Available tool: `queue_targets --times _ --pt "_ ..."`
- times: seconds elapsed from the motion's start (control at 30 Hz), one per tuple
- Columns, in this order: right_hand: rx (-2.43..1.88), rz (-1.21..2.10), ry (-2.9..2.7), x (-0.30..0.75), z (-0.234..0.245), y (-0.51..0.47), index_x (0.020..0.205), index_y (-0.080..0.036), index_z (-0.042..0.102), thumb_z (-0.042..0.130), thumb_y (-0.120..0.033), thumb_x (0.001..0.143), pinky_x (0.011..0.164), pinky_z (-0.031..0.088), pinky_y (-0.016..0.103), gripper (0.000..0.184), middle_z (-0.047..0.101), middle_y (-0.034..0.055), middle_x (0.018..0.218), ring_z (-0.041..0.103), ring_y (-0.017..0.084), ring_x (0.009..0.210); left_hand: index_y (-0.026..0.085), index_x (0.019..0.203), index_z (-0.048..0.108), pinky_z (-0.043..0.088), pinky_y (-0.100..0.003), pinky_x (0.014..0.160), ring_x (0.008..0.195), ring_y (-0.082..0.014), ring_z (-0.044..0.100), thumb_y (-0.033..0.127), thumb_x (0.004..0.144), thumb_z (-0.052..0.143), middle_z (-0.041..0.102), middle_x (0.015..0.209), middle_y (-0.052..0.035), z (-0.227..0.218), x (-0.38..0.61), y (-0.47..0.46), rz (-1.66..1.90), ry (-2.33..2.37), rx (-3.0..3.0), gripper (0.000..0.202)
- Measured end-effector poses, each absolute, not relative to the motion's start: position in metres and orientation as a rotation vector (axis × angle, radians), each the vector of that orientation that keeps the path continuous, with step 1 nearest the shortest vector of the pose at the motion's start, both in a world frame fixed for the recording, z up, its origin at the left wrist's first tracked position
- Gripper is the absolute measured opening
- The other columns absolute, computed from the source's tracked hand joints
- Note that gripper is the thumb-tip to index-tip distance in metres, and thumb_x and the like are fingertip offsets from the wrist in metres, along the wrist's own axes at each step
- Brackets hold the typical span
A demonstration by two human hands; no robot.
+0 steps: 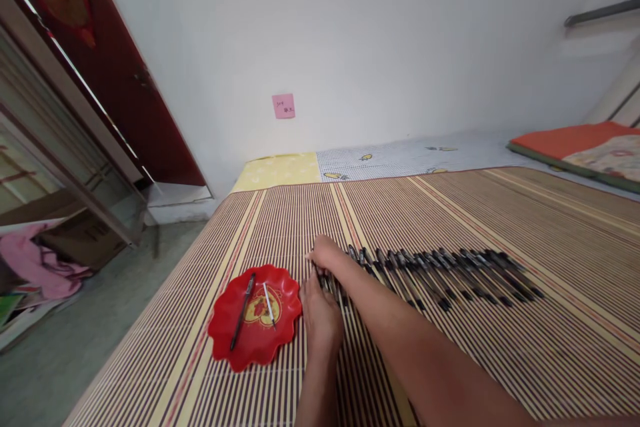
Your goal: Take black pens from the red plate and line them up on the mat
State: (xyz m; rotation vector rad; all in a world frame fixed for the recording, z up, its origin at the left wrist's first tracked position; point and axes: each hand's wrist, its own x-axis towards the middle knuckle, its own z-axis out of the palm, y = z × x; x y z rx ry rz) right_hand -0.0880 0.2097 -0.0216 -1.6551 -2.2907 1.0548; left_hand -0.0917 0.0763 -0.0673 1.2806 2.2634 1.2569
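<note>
A long row of black pens (430,270) lies side by side on the striped mat. At the row's left end, my right hand (327,253) is closed on the far end of a dark pen (319,273). My left hand (320,310) is just nearer to me, its fingers closed around the same pen. My hands partly cover this pen and those beside it. Left of my hands sits a red scalloped plate (225,323). In it lie one black pen (243,312) and a thin white pen refill (269,303) with a dark tip.
The striped mat (280,220) covers a bed against the white wall, where a pink note (284,106) is stuck. A folded orange quilt (575,145) lies at the far right. On the left are a dark red door (135,107) and a cardboard box (85,240) with pink cloth.
</note>
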Motion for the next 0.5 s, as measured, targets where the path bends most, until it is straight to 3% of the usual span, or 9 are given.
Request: queue_targets --times 0.1,0.2,0.3,0.5 --pt "-1.631 0.944 -2.333 -0.081 -0.013 0.213 0.087 -0.009 0.074 0.07 -0.03 0.084 0.06 0.049 0.028 0.022 0.073 0.0142 0.065 0.072 0.023 0.062 0.01 0.121 0.063 0.039 -0.046 0.107 0.12 -0.032 0.055 0.007 0.086 0.043 0.064 0.118 -0.0201 -0.069 -0.092 0.077 1.195 2.3 1.32 0.04" --pt "-1.581 0.815 -2.374 -0.064 -0.005 0.212 0.094 -0.01 0.074 0.063 -0.025 0.087 0.069 0.048 0.028 0.02 0.076 0.0182 0.088 0.073 0.025 0.084 0.003 0.123 0.061 0.038 -0.046 0.108 0.123 -0.0342 0.052 0.009 0.088 0.042 0.061 0.122 -0.0246 -0.07 -0.092 0.077 1.145 2.335 1.356 0.04" --pt "-1.519 0.732 -2.429 -0.04 -0.006 0.2 0.093 -0.011 0.075 0.062 -0.018 0.085 0.075 0.045 0.027 0.017 0.075 0.0196 0.104 0.07 0.026 0.099 0.008 0.125 0.06 0.039 -0.045 0.107 0.122 -0.0324 0.053 0.008 0.087 0.042 0.062 0.12 -0.0209 -0.07 -0.091 0.078 1.181 2.336 1.335 0.042" --pt "-1.382 0.788 -2.483 -0.015 -0.028 0.161 0.088 -0.015 0.076 0.064 -0.017 0.081 0.071 0.041 0.025 0.014 0.077 0.0121 0.094 0.07 0.022 0.091 0.016 0.118 0.065 0.042 -0.043 0.104 0.116 -0.0299 0.059 0.006 0.082 0.044 0.068 0.112 -0.0162 -0.069 -0.092 0.08 1.365 2.214 1.272 0.043"
